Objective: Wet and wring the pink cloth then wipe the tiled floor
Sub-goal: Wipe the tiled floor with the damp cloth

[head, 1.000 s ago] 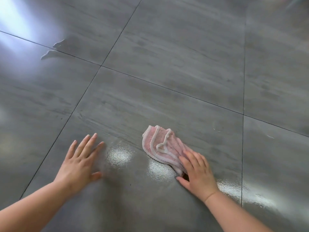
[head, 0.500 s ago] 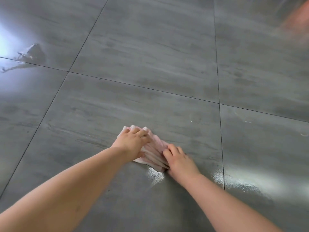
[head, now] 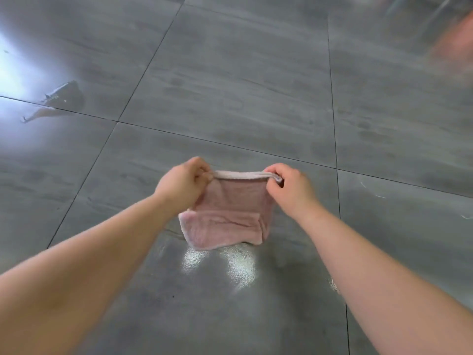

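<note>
Grey tiled floor [head: 230, 73], glossy and streaked like stone, fills the whole head view, cut by thin dark grout lines [head: 143, 75]. Over the middle tile on the near side, just short of that tile's far grout line, the pink cloth [head: 230, 219] is held up by its pale-trimmed top edge, which is pulled into a nearly straight band between the two hands. The left hand [head: 183, 181] pinches the left end of that edge, fingers curled tight round the fabric, and the right hand [head: 289, 188] pinches the right end the same way, thumb and fingers closed on the hem. Below the hands the cloth hangs as a sheet, and its lower part is doubled into a fold whose bottom edge sits at or just above the floor; I cannot tell whether it touches. Just on the near side of the cloth a wet patch [head: 220, 265] shines with broken white reflections. Both bare forearms reach in from the near corners. Far off by the left edge a dark irregular mark [head: 64, 94] lies across a grout line beside bright glare, and a blurred reddish shape [head: 458, 44] sits in the far right corner.
</note>
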